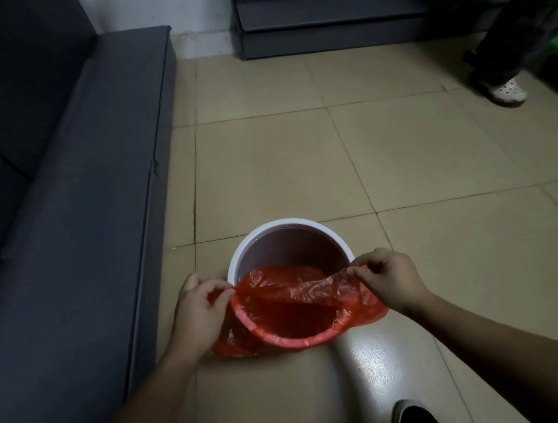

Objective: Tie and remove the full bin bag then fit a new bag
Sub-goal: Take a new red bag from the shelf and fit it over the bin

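A round white bin stands on the tiled floor in front of me. A thin red plastic bag is folded over the near half of its rim, and the far half of the rim shows bare white. My left hand pinches the bag's edge at the bin's left side. My right hand pinches the bag's edge at the right side. Between the hands the loose far edge of the bag stretches across the bin's mouth. Inside, the bag looks red and hollow.
A dark grey sofa runs along the left, close to the bin. A dark low cabinet stands at the back wall. Another person's leg and white shoe are at the far right. My own shoe is at the bottom.
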A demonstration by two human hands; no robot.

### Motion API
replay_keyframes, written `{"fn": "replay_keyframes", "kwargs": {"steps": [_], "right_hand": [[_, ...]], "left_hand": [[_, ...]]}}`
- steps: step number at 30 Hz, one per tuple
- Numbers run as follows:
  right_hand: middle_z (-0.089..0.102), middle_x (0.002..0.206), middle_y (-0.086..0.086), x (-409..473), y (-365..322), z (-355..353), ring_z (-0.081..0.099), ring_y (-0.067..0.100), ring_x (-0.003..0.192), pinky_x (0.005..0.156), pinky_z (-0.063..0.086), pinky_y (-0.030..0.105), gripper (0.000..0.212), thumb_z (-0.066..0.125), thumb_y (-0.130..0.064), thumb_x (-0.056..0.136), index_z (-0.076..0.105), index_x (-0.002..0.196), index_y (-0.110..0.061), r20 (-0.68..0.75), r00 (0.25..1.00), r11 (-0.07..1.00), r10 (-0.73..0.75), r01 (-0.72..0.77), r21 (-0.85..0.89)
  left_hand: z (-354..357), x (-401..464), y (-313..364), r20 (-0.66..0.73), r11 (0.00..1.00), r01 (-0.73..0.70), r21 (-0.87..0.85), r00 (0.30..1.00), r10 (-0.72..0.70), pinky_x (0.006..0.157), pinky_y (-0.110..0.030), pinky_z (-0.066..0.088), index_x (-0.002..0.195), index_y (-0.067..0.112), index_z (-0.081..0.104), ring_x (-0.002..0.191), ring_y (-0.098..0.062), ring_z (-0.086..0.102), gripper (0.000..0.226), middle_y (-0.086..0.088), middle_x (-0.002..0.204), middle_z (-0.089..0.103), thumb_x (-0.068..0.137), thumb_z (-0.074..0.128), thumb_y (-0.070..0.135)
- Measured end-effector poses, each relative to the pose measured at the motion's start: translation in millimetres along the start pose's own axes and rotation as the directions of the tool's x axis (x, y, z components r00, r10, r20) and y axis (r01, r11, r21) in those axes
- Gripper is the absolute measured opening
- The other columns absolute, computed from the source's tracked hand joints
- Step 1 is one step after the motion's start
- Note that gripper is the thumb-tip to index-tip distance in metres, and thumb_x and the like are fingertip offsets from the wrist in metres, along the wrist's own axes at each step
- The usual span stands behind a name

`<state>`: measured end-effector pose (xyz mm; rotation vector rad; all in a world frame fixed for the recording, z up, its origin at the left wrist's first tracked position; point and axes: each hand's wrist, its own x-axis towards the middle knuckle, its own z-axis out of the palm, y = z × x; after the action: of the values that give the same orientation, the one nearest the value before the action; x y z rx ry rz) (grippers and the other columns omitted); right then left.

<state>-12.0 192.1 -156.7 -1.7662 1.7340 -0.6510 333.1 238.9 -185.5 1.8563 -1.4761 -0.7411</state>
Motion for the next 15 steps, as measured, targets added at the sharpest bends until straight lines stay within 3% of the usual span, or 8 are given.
{"fn": "replay_keyframes", "kwargs": {"steps": [3,5,7,10,12,15], "right_hand": [[0.074,0.073,-0.009,11.2,-1.1,-1.2,0.065,0.000,0.071,0.066,0.047,0.013,0.016,0.086,-0.023,0.075,0.079,0.070,-0.037,-0.047,0.996,0.983,0.079,-0.070,0.170],[0.076,0.072,-0.011,22.0,-1.6,-0.7,0.069,0.001,0.072,0.067,0.052,0.017,0.016,0.087,-0.025,0.073,0.079,0.067,-0.038,-0.034,0.989,0.962,0.142,-0.130,0.241],[0.077,0.072,-0.013,33.3,0.3,3.7,0.071,0.001,0.071,0.067,0.054,0.019,0.013,0.087,-0.025,0.074,0.081,0.068,-0.035,0.005,0.980,0.939,0.197,-0.190,0.285],[0.079,0.076,-0.002,47.1,6.6,11.6,0.076,0.017,0.076,0.070,0.061,0.031,0.003,0.085,-0.021,0.076,0.082,0.074,-0.022,0.086,0.946,0.858,0.312,-0.319,0.403],[0.079,0.076,0.004,52.1,9.3,12.5,0.075,0.024,0.076,0.065,0.060,0.031,0.003,0.084,-0.016,0.076,0.082,0.076,-0.017,0.122,0.923,0.801,0.365,-0.378,0.464],[0.075,0.071,0.004,54.8,12.0,7.8,0.071,0.020,0.069,0.065,0.059,0.032,0.013,0.086,-0.017,0.075,0.081,0.086,-0.018,0.090,0.938,0.844,0.334,-0.341,0.414]], "left_hand": [[2.4,14.6,4.8,-0.055,0.999,-0.020,0.034,0.998,0.022,0.074,0.002,0.035,0.079,0.021,0.072,0.085,0.005,0.055,0.010,0.004,0.093,0.052,0.086,0.076,0.015],[5.6,27.7,8.4,-0.058,0.998,-0.001,0.057,0.998,0.004,0.071,-0.008,0.037,0.083,0.016,0.071,0.081,-0.004,0.057,0.006,0.002,0.092,0.057,0.089,0.072,0.016],[10.2,39.8,10.4,-0.045,0.998,0.054,0.028,0.998,-0.052,0.065,-0.019,0.041,0.084,0.018,0.069,0.079,-0.011,0.062,0.007,0.004,0.087,0.066,0.091,0.069,0.020],[18.3,51.7,10.4,-0.034,0.985,0.159,-0.062,0.986,-0.161,0.059,-0.020,0.042,0.085,0.020,0.067,0.076,-0.011,0.066,0.007,0.005,0.080,0.071,0.092,0.067,0.022],[22.2,53.5,10.3,-0.038,0.969,0.214,-0.120,0.975,-0.220,0.057,-0.021,0.043,0.085,0.024,0.067,0.074,-0.010,0.068,0.007,0.004,0.078,0.072,0.092,0.068,0.026],[22.3,51.5,10.7,-0.044,0.962,0.225,-0.155,0.971,-0.235,0.059,-0.024,0.047,0.086,0.026,0.068,0.075,-0.010,0.069,0.005,0.005,0.081,0.073,0.091,0.068,0.025]]}}
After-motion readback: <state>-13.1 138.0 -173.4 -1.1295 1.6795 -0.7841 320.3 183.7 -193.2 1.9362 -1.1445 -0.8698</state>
